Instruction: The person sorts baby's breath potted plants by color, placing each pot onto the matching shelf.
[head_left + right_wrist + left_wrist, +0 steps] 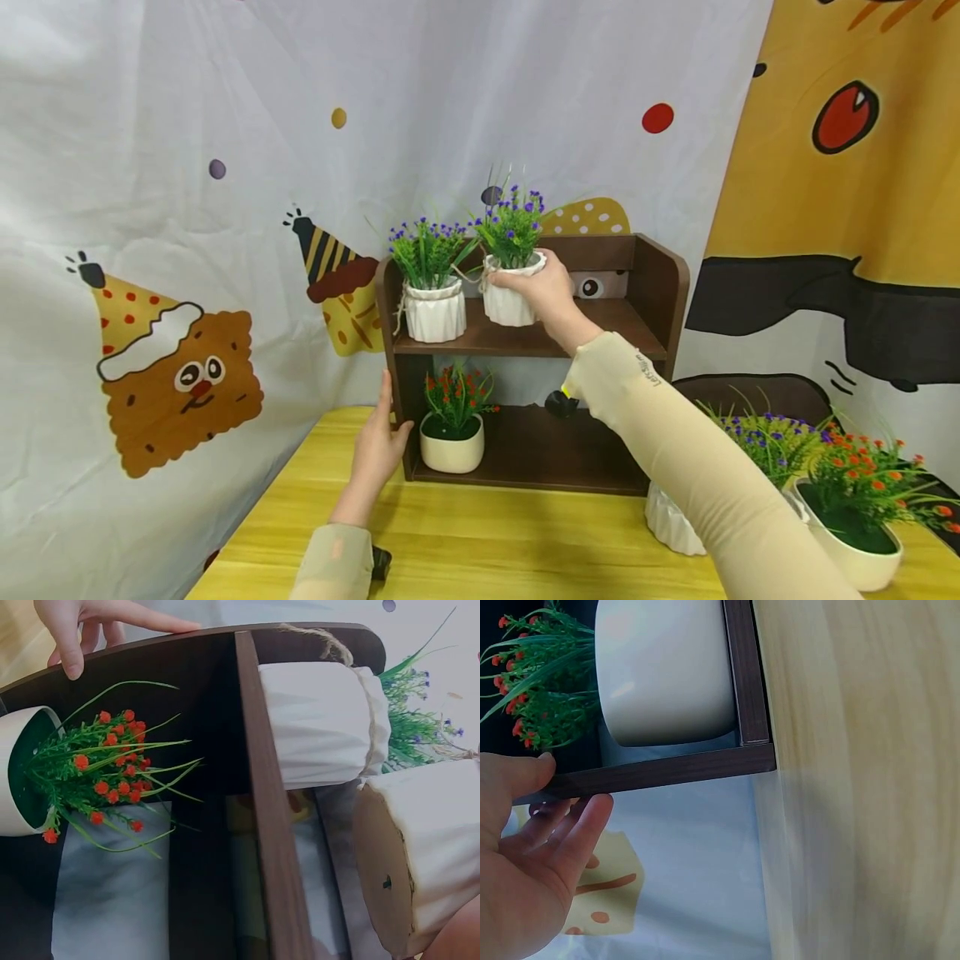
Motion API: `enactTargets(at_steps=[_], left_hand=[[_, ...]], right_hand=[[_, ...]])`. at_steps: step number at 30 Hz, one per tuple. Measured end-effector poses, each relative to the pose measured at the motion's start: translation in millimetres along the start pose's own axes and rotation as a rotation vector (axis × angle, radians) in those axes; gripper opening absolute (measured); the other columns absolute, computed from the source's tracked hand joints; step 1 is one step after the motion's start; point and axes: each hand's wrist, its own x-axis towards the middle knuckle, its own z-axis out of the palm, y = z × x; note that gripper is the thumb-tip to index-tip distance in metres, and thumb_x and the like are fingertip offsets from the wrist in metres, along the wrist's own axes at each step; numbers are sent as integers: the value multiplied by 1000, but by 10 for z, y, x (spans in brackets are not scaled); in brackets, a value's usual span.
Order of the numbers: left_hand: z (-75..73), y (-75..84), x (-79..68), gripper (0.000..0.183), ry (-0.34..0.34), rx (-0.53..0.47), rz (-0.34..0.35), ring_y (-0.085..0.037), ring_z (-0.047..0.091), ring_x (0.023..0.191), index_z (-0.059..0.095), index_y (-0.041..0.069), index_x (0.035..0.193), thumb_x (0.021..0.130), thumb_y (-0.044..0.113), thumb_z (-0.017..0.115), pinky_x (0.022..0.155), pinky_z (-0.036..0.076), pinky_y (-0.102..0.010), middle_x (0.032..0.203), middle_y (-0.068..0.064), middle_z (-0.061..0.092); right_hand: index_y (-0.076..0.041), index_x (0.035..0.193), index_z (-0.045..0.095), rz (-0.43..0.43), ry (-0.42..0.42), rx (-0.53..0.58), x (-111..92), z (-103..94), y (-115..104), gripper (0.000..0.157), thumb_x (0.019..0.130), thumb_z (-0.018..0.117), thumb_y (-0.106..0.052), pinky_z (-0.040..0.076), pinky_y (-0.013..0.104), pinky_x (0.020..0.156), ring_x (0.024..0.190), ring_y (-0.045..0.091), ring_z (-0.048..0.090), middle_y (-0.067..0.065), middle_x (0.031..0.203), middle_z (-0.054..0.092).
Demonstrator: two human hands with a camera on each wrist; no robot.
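Observation:
My right hand [551, 287] grips a white pleated pot [512, 292] of purple flowers by its side. The pot's brown base [386, 874] shows in the right wrist view, raised off the upper board. To its left, another white pot [435, 312] with purple flowers stands upright on that board, twine round its rim. My left hand [377, 446] holds the left side panel of a dark brown two-tier shelf [540, 479], thumb [529, 774] on the inner side and fingers outside. Close by, a cream pot [452, 450] of red flowers sits on the lower board.
On the table [480, 533] at the right stand another white pot [671, 521] with purple flowers, partly behind my right sleeve, and a cream pot [862, 558] with orange-red flowers. A printed curtain [247, 83] hangs behind the shelf.

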Motion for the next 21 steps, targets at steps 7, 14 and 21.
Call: enactTargets(at_steps=[7,14,21], left_hand=[[9,-22,1,106,6,1,3,-40,62,77,6,25,158,81,-1,75,60,49,-51,120,-34,58],[-8,-3,-1,100,-41,1,-36,-40,63,88,8,21,158,85,1,73,66,50,-51,129,-30,55],[-11,-7,5,100,-47,-8,-32,-41,63,88,8,20,158,85,1,73,66,51,-50,127,-31,56]], right_hand=[[-6,140,40,28,-15,-4,11,59,66,85,71,86,-27,44,40,96,115,27,53,12,130,53],[-5,140,41,30,-12,0,14,95,135,86,71,86,-28,43,39,98,116,27,52,12,131,52],[-5,142,39,37,-33,-7,22,127,212,88,72,85,-29,42,40,98,117,27,51,12,133,50]])
